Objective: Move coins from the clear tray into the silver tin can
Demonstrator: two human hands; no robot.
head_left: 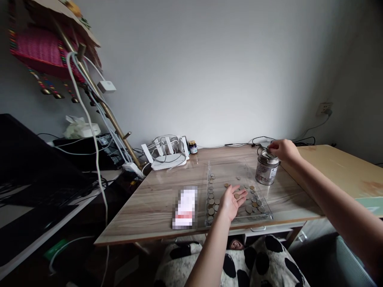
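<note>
My left hand (232, 202) is palm up over a clear plastic tray (239, 217), fingers stretched out, with a coin (236, 196) resting on them. Several silver and brassy coins (211, 201) lie in the tray on both sides of this hand. Farther right, my right hand (283, 150) is at the top of a round metal tin (265, 172) that has a slot in its lid. The fingers are pinched together above the lid's edge; whatever they hold is hidden.
Left of the tray lies a flat, pixelated item (185, 208) on the wooden table (149, 203). Behind are a white router (169, 160) with cables and a small dark jar (193, 147). A yellowish box (338, 167) stands right; a laptop (32, 171) and a metal pole (104, 107) are left.
</note>
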